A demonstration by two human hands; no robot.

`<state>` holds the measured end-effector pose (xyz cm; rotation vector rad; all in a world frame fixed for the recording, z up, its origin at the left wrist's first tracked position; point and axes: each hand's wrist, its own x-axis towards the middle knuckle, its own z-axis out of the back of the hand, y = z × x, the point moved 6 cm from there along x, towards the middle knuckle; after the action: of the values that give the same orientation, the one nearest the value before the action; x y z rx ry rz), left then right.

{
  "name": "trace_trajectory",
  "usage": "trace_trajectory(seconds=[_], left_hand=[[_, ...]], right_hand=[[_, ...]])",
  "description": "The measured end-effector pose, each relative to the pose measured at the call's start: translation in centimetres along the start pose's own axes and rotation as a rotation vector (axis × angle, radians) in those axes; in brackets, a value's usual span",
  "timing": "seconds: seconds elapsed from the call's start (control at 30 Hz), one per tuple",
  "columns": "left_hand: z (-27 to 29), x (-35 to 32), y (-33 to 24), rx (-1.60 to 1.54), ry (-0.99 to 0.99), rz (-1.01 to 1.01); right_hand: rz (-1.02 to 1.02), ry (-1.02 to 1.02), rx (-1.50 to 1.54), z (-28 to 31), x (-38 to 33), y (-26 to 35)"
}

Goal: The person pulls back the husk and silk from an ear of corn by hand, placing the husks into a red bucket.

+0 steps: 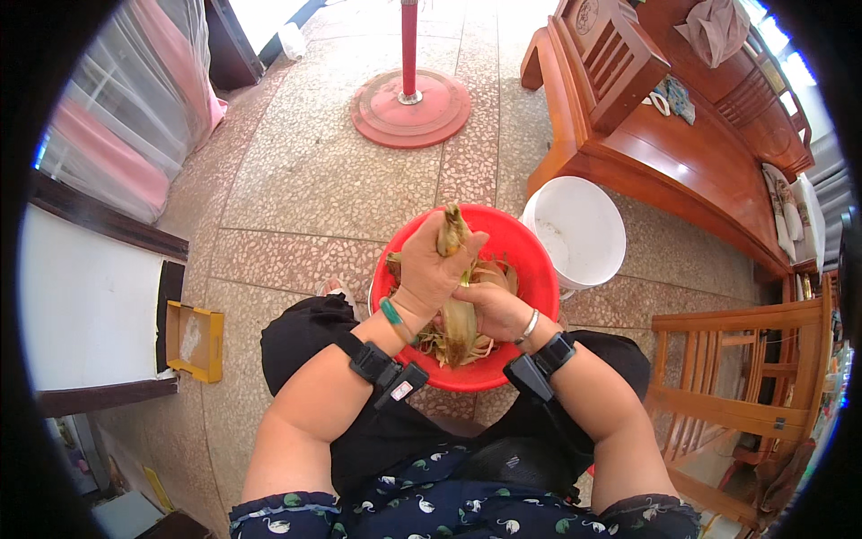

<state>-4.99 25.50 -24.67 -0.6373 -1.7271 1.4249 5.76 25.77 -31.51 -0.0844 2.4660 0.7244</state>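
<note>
Above a red basin point(536, 269), my two hands are working on one ear of corn. My left hand point(429, 262), with a green bangle at its wrist, is wrapped round the upper part of the ear of corn point(452, 232), whose brownish tip sticks out past the thumb. Just below it, my right hand point(492, 310) is closed on the pale corn husk point(460, 328), which hangs down toward me. Parts of the ear are hidden by my fingers. In the basin, loose husks point(494, 272) lie under and around both hands.
A white bucket point(582, 235) stands right beside the basin. Beyond it is a wooden bench point(646, 162), with a wooden chair point(736, 359) at the right. A red round stand base point(410, 108) sits ahead, and a yellow box point(195, 341) lies at the left.
</note>
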Motion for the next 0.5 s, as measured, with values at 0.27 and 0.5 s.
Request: trace_trajectory(seconds=[0.27,0.5], left_hand=[[0.5,-0.2,0.6,0.375,-0.219,-0.214],[0.8,0.3,1.7,-0.103,-0.044,0.263]], right_hand=[[0.262,-0.337,-0.033,1.8,0.4,0.9],[0.75,-0.306,-1.106,-0.5,-1.9,2.7]])
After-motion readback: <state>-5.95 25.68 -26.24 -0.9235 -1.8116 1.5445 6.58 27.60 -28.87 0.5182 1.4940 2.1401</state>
